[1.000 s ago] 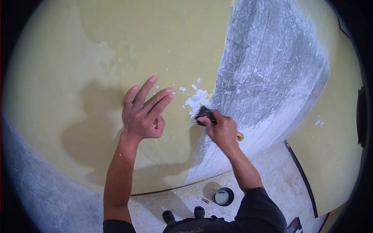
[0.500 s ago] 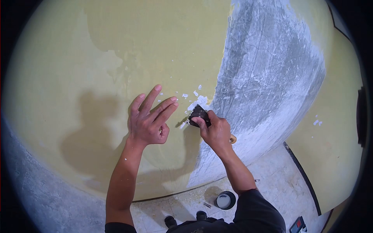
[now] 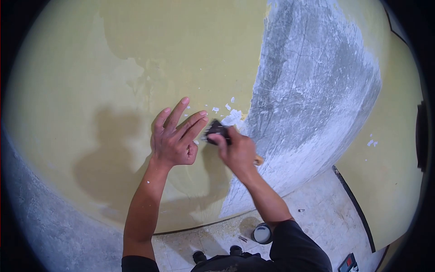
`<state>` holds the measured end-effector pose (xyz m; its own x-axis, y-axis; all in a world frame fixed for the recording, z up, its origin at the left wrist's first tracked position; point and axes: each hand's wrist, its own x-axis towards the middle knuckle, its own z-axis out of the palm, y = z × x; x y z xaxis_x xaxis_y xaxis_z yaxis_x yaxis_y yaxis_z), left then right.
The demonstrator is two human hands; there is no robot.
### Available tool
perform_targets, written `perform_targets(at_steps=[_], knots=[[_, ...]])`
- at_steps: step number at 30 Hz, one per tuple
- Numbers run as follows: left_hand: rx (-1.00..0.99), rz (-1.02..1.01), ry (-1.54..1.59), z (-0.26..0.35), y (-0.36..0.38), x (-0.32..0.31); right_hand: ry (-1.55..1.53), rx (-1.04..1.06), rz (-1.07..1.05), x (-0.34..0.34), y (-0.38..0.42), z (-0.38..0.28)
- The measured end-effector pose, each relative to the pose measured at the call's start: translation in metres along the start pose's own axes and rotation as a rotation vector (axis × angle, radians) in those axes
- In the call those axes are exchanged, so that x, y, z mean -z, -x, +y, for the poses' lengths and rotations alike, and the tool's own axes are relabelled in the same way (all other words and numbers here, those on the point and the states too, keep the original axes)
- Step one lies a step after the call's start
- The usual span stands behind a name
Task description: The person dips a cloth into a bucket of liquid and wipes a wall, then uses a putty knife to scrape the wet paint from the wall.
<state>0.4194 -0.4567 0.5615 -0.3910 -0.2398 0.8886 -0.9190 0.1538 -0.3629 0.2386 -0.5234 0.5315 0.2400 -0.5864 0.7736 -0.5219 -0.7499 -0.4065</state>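
Observation:
My left hand (image 3: 174, 136) rests against the yellow painted wall (image 3: 181, 41), fingers spread and thumb bent in. To its right, my right hand (image 3: 238, 152) is closed around a scraper (image 3: 218, 132) with a dark, wide blade, slightly blurred by motion. The end of its wooden handle (image 3: 258, 160) pokes out below my palm. The blade lies at the wall close to my left fingertips. Just beyond it is a white scraped patch (image 3: 233, 118), with loose paint flakes (image 3: 215, 109) clinging nearby. A large bare grey area (image 3: 312, 77) begins to the right of the yellow paint.
On the floor below stands a dark bucket (image 3: 262, 234) with pale contents. Small debris is scattered around my shoes (image 3: 199, 256). A dark and red object (image 3: 347, 263) lies at the lower right. Another yellow wall section (image 3: 380, 181) with dark skirting is on the right.
My right hand has moved left with the scraper, bringing the blade nearer my left fingers. More of the white patch is uncovered. My left hand has stayed almost in place.

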Motion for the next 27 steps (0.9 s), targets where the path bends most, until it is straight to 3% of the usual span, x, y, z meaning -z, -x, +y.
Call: perform_targets(at_steps=[3,6,10,13,27], knots=[[-0.010,-0.025,-0.015,-0.004,0.004,0.002,-0.065,0.007,0.007,0.003,0.000,-0.003],[-0.021,-0.024,-0.023,-0.002,0.003,0.002,-0.099,-0.047,0.061,0.020,0.005,0.035],[-0.003,-0.012,-0.019,0.000,0.002,-0.001,0.047,-0.119,0.053,0.039,0.008,0.073],[0.000,-0.007,-0.028,0.001,0.003,-0.002,0.089,-0.004,0.157,0.023,0.000,0.066],[0.015,-0.015,0.002,0.000,0.003,0.002,-0.004,-0.092,0.095,0.018,-0.003,0.053]])
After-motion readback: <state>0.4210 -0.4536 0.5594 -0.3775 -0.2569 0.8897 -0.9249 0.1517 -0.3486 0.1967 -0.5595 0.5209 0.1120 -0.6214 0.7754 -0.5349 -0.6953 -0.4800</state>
